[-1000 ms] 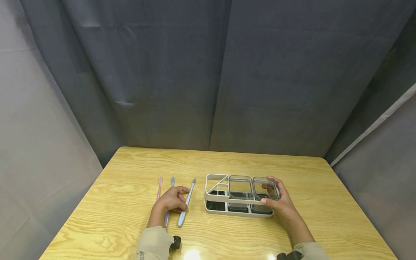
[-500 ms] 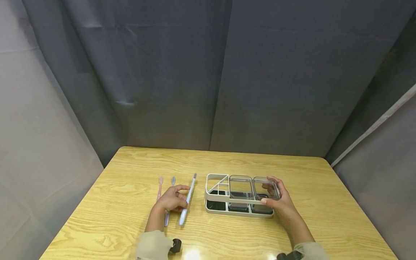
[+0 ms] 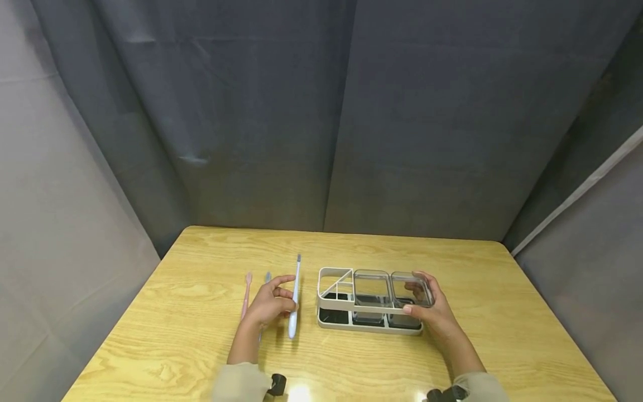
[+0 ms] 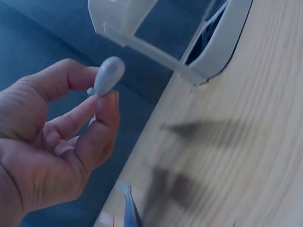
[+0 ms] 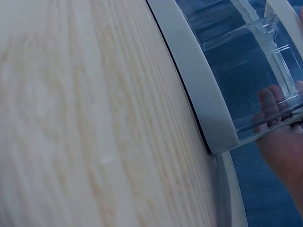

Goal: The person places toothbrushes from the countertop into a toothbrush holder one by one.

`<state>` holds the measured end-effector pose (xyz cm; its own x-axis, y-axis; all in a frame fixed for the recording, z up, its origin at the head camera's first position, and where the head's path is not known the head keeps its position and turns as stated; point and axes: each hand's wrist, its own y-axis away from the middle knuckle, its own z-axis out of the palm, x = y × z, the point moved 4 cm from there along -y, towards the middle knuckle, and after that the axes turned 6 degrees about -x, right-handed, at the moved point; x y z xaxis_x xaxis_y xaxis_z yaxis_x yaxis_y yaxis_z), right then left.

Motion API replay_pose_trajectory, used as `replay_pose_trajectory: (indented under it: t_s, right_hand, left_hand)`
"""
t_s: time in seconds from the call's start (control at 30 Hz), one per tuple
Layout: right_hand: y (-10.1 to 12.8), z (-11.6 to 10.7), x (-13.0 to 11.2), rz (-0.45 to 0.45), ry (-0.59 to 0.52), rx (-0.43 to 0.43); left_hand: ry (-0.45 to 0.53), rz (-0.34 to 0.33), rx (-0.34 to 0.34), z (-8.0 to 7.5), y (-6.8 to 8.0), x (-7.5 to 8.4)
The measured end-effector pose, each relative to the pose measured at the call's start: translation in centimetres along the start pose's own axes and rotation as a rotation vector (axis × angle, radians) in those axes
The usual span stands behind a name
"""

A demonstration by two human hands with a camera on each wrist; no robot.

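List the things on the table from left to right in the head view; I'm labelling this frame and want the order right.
Pink toothbrush → left hand → light blue toothbrush that it pinches → white organizer → right hand gripping its end.

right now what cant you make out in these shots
- Grey toothbrush on the wooden table, head view: the left hand covers its handle.
- Light blue toothbrush pinched by that hand: bristles too small in the head view; left wrist view shows only the handle end.
- Right hand on the white organizer: right wrist view cuts it off at the frame edge.
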<state>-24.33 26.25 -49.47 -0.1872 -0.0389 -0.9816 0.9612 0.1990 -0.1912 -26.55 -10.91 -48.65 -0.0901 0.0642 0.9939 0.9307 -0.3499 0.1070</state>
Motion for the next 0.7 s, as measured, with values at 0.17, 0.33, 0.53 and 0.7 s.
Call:
replay_pose_trajectory:
  t_s: [0.17,0.33,0.53,0.7]
  right_hand:
    - [-0.1,0.1,0.1,-0.010,-0.004,0.000]
    - [-0.1,0.2,0.3,0.008,-0.007,-0.002]
    - [-0.5,0.2,0.3,-0.004,0.001,-0.002]
    - [-0.4,0.1,0.5,-0.003,0.027,0.000]
  left_hand:
    - [0.046,0.009,0.023,0.6,0.1,0.8]
    - [0.058,0.029,0.017,1.1,0.3,1.9]
    - [0.066,0.059,0.037,1.5,0.0,3.4]
    - [0.077,0.086,0.058,1.9,0.0,4.2]
